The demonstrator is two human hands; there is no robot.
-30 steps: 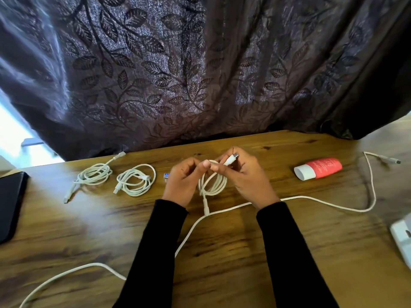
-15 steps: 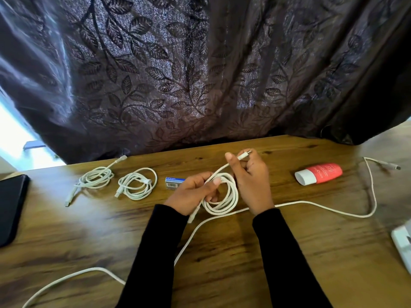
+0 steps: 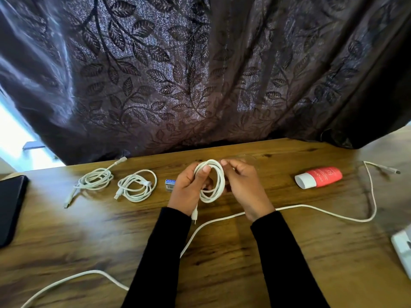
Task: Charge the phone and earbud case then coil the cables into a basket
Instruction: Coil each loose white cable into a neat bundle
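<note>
A white cable coil (image 3: pixel 213 183) stands upright between my hands above the wooden table (image 3: pixel 89 236). My left hand (image 3: pixel 191 190) grips the coil's left side, thumb pressed on the top loops; one plug end hangs below that hand. My right hand (image 3: pixel 244 185) holds the coil's right side with curled fingers. Two finished white coils lie on the table to the left, the far-left coil (image 3: pixel 94 178) and the second coil (image 3: pixel 136 185). A long loose white cable (image 3: pixel 322 211) runs across the table under my arms. No basket is in view.
A red tube with a white cap (image 3: pixel 318 177) lies right of my hands. A small blue box (image 3: pixel 170 185) sits just left of them. A dark flat object (image 3: pixel 10 207) lies at the left edge, a white object (image 3: pixel 402 247) at the right edge. A dark leaf-patterned curtain (image 3: pixel 200 74) hangs behind.
The free plug end that my right hand held up is now wound into the coil. The coil has turned upright, and both hands close around its sides.
</note>
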